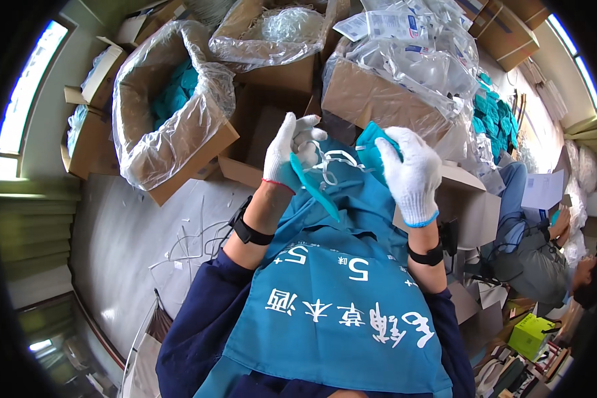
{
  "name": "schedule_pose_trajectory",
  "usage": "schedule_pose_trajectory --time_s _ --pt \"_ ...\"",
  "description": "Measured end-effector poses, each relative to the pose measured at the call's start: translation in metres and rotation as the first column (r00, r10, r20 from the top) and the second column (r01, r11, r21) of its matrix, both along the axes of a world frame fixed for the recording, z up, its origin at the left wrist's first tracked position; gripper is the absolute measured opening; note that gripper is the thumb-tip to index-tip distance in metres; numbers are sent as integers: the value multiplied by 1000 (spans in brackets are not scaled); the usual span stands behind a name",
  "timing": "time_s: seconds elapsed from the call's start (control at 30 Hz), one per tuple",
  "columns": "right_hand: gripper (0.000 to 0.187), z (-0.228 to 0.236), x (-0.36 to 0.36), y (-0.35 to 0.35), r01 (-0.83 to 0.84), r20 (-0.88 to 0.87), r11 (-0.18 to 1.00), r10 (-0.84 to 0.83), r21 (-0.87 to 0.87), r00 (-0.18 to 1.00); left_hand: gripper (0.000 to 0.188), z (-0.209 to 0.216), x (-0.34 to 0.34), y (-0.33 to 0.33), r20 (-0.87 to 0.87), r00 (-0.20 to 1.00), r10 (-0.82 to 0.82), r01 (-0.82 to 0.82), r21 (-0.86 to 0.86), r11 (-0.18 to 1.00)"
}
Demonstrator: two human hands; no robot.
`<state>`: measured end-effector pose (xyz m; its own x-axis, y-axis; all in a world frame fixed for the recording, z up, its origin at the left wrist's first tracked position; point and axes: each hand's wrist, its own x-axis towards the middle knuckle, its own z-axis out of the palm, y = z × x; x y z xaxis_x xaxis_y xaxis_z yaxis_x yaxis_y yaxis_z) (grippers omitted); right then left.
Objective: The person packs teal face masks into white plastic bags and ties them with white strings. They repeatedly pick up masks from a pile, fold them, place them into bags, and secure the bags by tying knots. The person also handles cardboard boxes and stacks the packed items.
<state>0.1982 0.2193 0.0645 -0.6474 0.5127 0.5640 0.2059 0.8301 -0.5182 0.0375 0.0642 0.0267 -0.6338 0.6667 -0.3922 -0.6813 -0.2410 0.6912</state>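
Note:
Both my hands wear white knit gloves and are raised over my lap. My left hand [293, 144] is curled around a teal face mask [317, 194], which slants down from the palm and is seen nearly edge-on. My right hand [411, 171] pinches another teal face mask [373, 154] between thumb and fingers. White elastic straps [338, 158] loop in the gap between the two hands. Part of each mask is covered by the glove. A teal apron [338, 292] lies over my lap beneath them.
A plastic-lined carton [136, 142] at far left holds teal masks. Beside it stands an open carton [259, 129]. Clear plastic bags [418, 56] fill a carton at far right, with a pile of teal masks [494, 119] beyond. A co-worker [534, 255] sits at right.

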Motion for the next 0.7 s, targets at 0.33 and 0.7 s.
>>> schedule_pose_trajectory --time_s 0.33,0.7 --pt "18 18 48 45 619 153 775 -632 130 759 46 -4 -20 -28 73 997 -2 -22 316 948" --pt "13 4 9 -23 -46 100 974 70 -220 993 56 -30 8 9 -33 999 -11 8 -76 997"
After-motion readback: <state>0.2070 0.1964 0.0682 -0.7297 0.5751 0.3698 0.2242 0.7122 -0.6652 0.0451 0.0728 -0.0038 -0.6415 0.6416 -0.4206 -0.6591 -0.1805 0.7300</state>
